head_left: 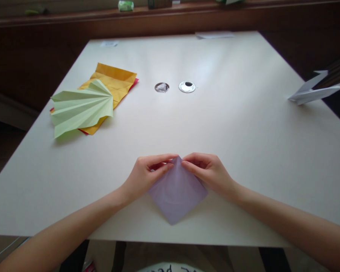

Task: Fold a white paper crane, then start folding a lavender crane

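Observation:
A sheet of lilac paper (178, 198), diamond-shaped as I see it, lies near the front edge of the white table, one corner toward me and one pointing away. My left hand (155, 168) pinches it just left of the far corner between thumb and fingers. On the other side of that corner, my right hand (205, 168) pinches it the same way. The two hands almost meet at the tip. Faint creases fan down from the pinched corner. Parts of the paper's upper edges are hidden behind my fingers.
Pleated pale green paper (82, 107) lies over yellow paper (116, 81) and some red paper at the left. A folded white paper bird (314, 90) sits by the right edge. Two round holes, one with a metal ring (187, 87), are set in the white table (238, 124).

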The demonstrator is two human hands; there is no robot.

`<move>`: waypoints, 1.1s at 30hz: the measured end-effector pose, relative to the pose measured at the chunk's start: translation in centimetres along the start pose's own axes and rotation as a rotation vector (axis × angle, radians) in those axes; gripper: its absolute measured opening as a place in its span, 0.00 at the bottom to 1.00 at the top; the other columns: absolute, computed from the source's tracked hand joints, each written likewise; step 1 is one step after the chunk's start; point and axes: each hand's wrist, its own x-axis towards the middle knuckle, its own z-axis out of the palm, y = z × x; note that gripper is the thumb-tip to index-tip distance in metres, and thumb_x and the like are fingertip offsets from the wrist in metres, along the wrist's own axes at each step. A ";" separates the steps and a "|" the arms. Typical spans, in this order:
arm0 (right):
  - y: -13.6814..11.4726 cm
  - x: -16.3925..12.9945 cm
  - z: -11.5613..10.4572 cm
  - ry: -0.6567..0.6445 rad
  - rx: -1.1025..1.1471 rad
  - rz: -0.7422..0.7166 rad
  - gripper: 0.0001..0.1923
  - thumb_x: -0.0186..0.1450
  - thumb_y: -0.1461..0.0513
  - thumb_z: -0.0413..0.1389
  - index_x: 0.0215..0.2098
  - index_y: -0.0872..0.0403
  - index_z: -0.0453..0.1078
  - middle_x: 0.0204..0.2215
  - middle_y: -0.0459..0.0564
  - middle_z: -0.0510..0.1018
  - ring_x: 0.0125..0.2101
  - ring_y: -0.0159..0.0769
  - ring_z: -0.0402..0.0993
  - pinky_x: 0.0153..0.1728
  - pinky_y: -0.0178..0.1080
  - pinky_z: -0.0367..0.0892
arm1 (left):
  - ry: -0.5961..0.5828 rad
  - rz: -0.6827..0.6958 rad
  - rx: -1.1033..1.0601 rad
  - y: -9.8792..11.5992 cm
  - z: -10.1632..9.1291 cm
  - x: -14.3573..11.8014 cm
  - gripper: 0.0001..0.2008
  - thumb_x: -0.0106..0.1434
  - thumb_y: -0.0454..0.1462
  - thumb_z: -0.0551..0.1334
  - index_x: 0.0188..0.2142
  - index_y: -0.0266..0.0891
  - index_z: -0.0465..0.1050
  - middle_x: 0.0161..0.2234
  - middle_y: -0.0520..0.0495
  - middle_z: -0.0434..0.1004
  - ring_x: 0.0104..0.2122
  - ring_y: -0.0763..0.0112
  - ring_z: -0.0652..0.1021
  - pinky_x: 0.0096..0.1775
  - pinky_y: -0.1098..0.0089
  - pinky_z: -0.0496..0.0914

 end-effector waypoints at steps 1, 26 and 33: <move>0.0 0.0 0.0 -0.002 0.008 0.000 0.09 0.59 0.58 0.56 0.28 0.55 0.74 0.25 0.46 0.77 0.25 0.29 0.70 0.24 0.31 0.62 | 0.005 -0.002 -0.002 0.0 0.1 0.0 0.11 0.57 0.36 0.63 0.41 0.42 0.76 0.39 0.49 0.80 0.37 0.68 0.79 0.38 0.72 0.75; -1.8 -0.5 0.3 0.036 0.035 -0.058 0.03 0.58 0.61 0.58 0.30 0.52 0.74 0.26 0.43 0.78 0.27 0.28 0.73 0.28 0.29 0.67 | 0.066 -0.016 -0.003 1.6 0.6 -0.8 0.07 0.55 0.37 0.65 0.34 0.40 0.75 0.31 0.52 0.79 0.31 0.73 0.78 0.33 0.77 0.73; -2.1 -0.7 0.3 0.086 0.018 -0.019 0.05 0.58 0.58 0.58 0.29 0.51 0.75 0.26 0.45 0.78 0.28 0.32 0.75 0.28 0.33 0.70 | 0.244 0.181 0.023 1.3 0.9 -1.1 0.04 0.57 0.34 0.63 0.34 0.40 0.75 0.32 0.52 0.79 0.30 0.76 0.78 0.33 0.78 0.74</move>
